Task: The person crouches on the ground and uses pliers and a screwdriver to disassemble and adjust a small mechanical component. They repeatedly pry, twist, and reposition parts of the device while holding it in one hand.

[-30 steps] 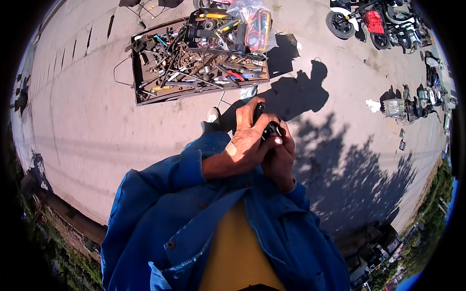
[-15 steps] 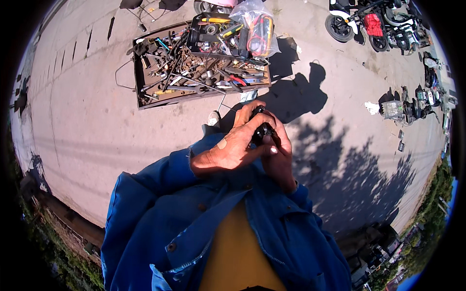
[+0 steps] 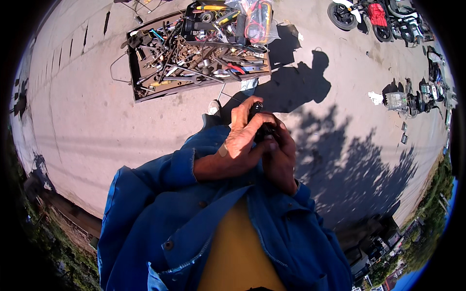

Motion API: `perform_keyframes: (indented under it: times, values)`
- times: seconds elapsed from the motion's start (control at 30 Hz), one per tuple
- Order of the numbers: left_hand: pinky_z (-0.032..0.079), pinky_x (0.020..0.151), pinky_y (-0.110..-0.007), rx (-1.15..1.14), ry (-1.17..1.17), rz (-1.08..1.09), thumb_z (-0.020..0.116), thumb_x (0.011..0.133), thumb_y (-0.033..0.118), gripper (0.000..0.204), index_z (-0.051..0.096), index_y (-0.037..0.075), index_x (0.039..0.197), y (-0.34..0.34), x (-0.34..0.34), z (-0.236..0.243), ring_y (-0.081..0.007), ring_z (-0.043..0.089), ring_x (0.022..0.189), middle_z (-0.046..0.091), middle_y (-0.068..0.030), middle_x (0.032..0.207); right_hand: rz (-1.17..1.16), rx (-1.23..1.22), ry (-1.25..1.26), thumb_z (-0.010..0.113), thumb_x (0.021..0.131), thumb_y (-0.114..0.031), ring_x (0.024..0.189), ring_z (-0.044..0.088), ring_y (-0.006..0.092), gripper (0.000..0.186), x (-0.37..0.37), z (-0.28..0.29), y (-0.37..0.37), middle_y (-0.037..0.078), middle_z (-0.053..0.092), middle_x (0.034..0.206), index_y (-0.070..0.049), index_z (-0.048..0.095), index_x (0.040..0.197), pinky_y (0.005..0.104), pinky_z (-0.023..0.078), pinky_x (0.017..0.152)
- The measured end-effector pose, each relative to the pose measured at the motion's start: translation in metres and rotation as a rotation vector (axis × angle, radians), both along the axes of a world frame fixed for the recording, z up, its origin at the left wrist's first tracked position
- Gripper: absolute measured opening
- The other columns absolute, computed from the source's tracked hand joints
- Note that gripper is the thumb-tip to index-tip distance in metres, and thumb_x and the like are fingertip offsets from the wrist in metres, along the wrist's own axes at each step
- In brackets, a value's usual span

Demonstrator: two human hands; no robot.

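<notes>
Close in front of my chest, a small glossy black part (image 3: 255,110) is held between both hands; its kind cannot be made out. My left hand (image 3: 238,139), with a tan bandage strip on its wrist side, wraps its fingers over the top of the part. From the right, my right hand (image 3: 281,157) grips the same part, its fingers bent around it. Shadow and the overlapping fingers hide most of the part. Both arms are in blue sleeves.
Ahead on the concrete lies a shallow wooden tray (image 3: 194,85) full of wrenches, pliers and loose hardware. A black toolbox (image 3: 188,29) and a clear plastic bag (image 3: 267,33) sit on its far side. Parked motorbikes (image 3: 378,19) stand at the right.
Both hands stay on the black part and have tilted slightly, turning more of it into shadow. The tray has shifted a little up and left in view.
</notes>
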State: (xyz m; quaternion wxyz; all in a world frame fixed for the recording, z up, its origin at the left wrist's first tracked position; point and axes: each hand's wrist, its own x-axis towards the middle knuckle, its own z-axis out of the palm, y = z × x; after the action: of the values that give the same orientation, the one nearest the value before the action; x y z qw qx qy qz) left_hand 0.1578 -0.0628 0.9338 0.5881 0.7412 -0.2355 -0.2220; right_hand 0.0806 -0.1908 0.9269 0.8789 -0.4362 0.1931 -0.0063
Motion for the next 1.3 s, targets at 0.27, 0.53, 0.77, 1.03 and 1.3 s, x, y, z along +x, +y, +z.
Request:
perform_keyframes:
  times: [0.27, 0.53, 0.77, 1.03, 1.3]
  values:
    - [0.045, 0.101, -0.031, -0.548, 0.987, 0.051, 0.06, 0.1, 0.015, 0.031, 0.055, 0.006, 0.129, -0.007, 0.014, -0.026, -0.0183, 0.053, 0.118, 0.056, -0.0065, 0.127, 0.132, -0.341, 0.159, 0.063, 0.098, -0.009, 0.13, 0.054, 0.0229, 0.052, 0.013, -0.003, -0.018, 0.013, 0.046, 0.145, -0.001, 0.049, 0.148, 0.037, 0.048, 0.109]
    - [0.05, 0.104, -0.039, -0.975, 1.292, 0.148, 0.048, 0.096, 0.015, 0.037, 0.053, 0.005, 0.132, -0.01, 0.011, -0.03, -0.0245, 0.059, 0.119, 0.059, -0.0097, 0.127, 0.155, -0.846, -0.032, 0.075, 0.092, -0.021, 0.125, 0.059, 0.0264, 0.057, 0.023, 0.013, -0.024, 0.014, 0.044, 0.15, -0.003, 0.056, 0.142, 0.0367, 0.056, 0.095]
    - [0.05, 0.101, -0.037, -0.981, 1.289, 0.202, 0.048, 0.096, 0.016, 0.037, 0.055, 0.005, 0.131, -0.012, 0.006, -0.023, -0.024, 0.062, 0.115, 0.061, -0.0092, 0.124, 0.157, -0.958, -0.142, 0.074, 0.095, -0.025, 0.119, 0.062, 0.0302, 0.055, 0.021, 0.0, -0.031, 0.018, 0.047, 0.144, 0.0, 0.056, 0.14, 0.0357, 0.057, 0.093]
    - [0.048, 0.103, -0.035, -0.982, 1.107, 0.238, 0.048, 0.096, 0.016, 0.038, 0.056, 0.005, 0.131, -0.016, 0.002, -0.015, -0.0204, 0.058, 0.118, 0.06, -0.0071, 0.127, 0.148, -0.646, -0.179, 0.074, 0.097, -0.019, 0.127, 0.059, 0.0257, 0.054, 0.024, 0.0, -0.03, 0.013, 0.043, 0.149, 0.003, 0.054, 0.142, 0.036, 0.054, 0.1]
    - [0.047, 0.102, -0.034, -0.934, 1.012, 0.272, 0.048, 0.097, 0.014, 0.037, 0.055, 0.006, 0.133, -0.013, 0.003, -0.007, -0.0199, 0.057, 0.118, 0.059, -0.0072, 0.129, 0.136, -0.478, -0.211, 0.072, 0.097, -0.011, 0.135, 0.053, 0.0249, 0.05, 0.026, -0.005, -0.029, 0.01, 0.041, 0.154, 0.003, 0.053, 0.142, 0.0373, 0.05, 0.108]
